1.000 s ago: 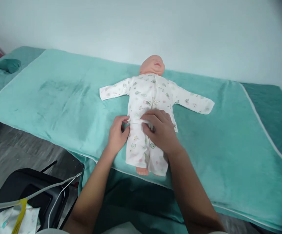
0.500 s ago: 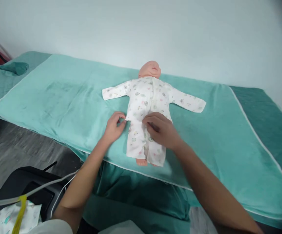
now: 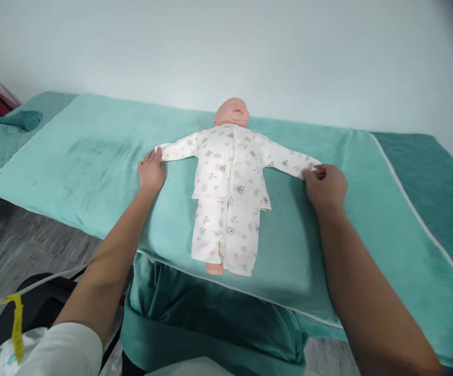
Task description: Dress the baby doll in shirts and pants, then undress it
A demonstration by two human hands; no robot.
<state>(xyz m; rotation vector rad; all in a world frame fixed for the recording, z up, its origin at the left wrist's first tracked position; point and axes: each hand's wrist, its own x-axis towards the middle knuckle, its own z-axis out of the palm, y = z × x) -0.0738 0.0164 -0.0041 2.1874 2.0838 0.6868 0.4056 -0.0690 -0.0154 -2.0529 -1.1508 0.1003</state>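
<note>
A baby doll (image 3: 231, 111) lies on its back on a teal towel (image 3: 93, 156), dressed in a white printed top (image 3: 230, 167) and matching trousers (image 3: 226, 235). Its sleeves are spread out to both sides. My left hand (image 3: 151, 171) rests at the cuff of the sleeve on the left, fingers pressed together on the cuff's edge. My right hand (image 3: 325, 187) pinches the cuff of the sleeve on the right. One bare doll foot (image 3: 213, 269) shows below the trousers.
The towel covers a darker teal padded table (image 3: 438, 172) against a white wall. A folded teal cloth (image 3: 16, 119) lies at the far left. A black stand (image 3: 38, 308) with a white cable and a yellow tag sits at the lower left, above a grey floor.
Both hands left the doll's waist and moved outward to the two sleeve cuffs. The sleeves now lie stretched out flat.
</note>
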